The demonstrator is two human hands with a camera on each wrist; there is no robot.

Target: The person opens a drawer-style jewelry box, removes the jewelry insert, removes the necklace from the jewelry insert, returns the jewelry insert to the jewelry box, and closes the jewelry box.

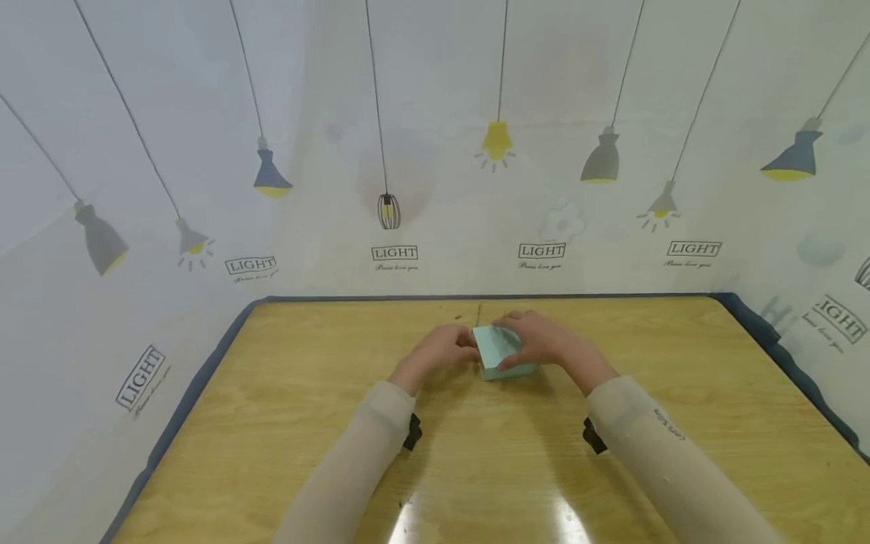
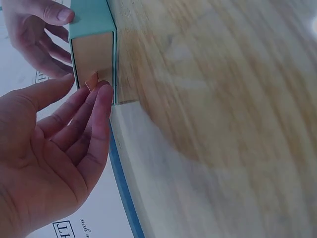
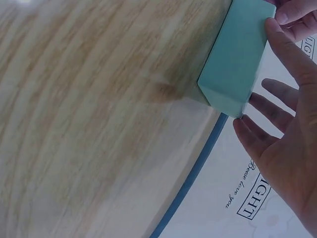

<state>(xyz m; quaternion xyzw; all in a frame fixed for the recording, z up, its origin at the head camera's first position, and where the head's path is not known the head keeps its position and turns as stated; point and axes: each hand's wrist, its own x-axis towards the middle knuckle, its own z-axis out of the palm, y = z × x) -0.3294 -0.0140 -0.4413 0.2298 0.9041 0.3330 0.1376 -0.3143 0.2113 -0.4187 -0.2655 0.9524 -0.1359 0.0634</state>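
Note:
A mint-green box (image 1: 495, 344) lies on the wooden table near its far edge. My right hand (image 1: 538, 338) holds it from the right, thumb on the near part and fingers at the far side. In the left wrist view the box's end shows a tan inner panel (image 2: 93, 52) framed by the green cover, with a small orange tab (image 2: 91, 81) sticking out. My left hand (image 1: 443, 349) is at this end, its fingertips touching the tab. The left thumb stands apart from those fingertips.
The wooden tabletop (image 1: 326, 393) has a dark blue border (image 1: 204, 385) along its back and sides. White walls (image 1: 442, 91) printed with hanging lamps rise behind and beside it. Small dark marks lie on the table near the box. Light sleeves cover both forearms.

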